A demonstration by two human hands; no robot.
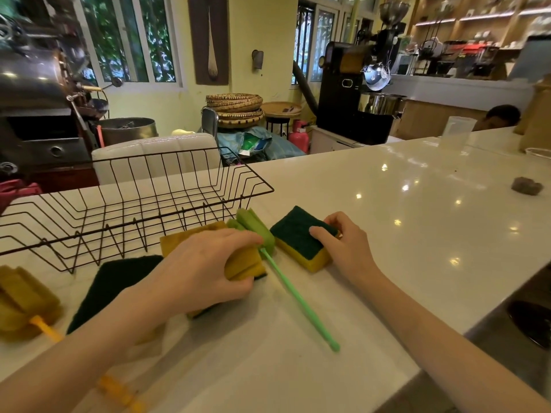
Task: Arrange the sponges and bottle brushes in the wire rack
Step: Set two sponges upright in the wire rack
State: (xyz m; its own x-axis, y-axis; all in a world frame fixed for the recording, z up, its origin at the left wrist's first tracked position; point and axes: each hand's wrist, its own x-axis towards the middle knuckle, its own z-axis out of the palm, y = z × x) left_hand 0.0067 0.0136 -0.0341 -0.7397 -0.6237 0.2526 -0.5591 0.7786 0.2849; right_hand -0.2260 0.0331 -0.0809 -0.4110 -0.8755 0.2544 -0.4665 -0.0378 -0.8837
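The wire rack [128,198] at 10 o'clock sits empty on the counter [387,204], all thin stiff rods. Our left hand [202,269] is clamped around a yellow sponge [243,263] dead centre, our right hand [346,242] pinches a green-topped sponge [298,242] at 2 o'clock. Both look light and squishy, so we'd grab the sides. The green bottle brush [286,281] lies between them; we'd take its stiff, thin handle.
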